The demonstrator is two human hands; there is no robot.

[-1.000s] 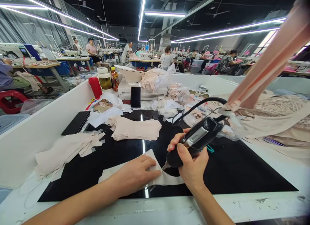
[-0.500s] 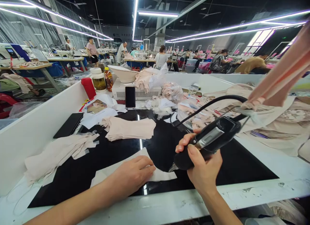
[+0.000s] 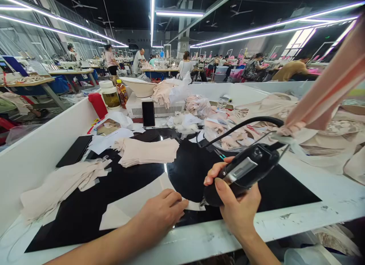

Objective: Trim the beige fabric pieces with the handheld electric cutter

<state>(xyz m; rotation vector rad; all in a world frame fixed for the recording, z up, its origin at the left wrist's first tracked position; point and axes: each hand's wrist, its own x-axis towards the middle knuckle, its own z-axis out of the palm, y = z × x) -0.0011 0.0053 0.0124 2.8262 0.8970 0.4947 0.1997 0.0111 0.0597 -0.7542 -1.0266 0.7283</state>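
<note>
My left hand point(image 3: 162, 211) lies with its fingers extended on a thin pale fabric piece point(image 3: 128, 202), pressing it on the black work surface point(image 3: 85, 215). A narrow end of the piece reaches out to the right, past my fingertips. My right hand point(image 3: 239, 208) is wrapped round a black corded handheld tool point(image 3: 246, 173) with a silver panel and a pointed metal tip. That tip is at the narrow end of the piece; I cannot tell whether it touches. Behind lie a neat stack of pale pink fabric pieces point(image 3: 149, 151) and, to the left, a looser pile point(image 3: 62, 185).
A twisted pink cloth point(image 3: 316, 101) hangs at the right by the tool's black cable point(image 3: 242, 124). A phone point(image 3: 148, 113) leans on a white box point(image 3: 134, 107). Fabric heaps point(image 3: 322, 139) cover the right side. White walls point(image 3: 34, 158) edge the table. People work beyond.
My left hand has slid right along the fabric piece. The tool's tip has come lower, closer to the piece's right end. The whole view has shifted slightly.
</note>
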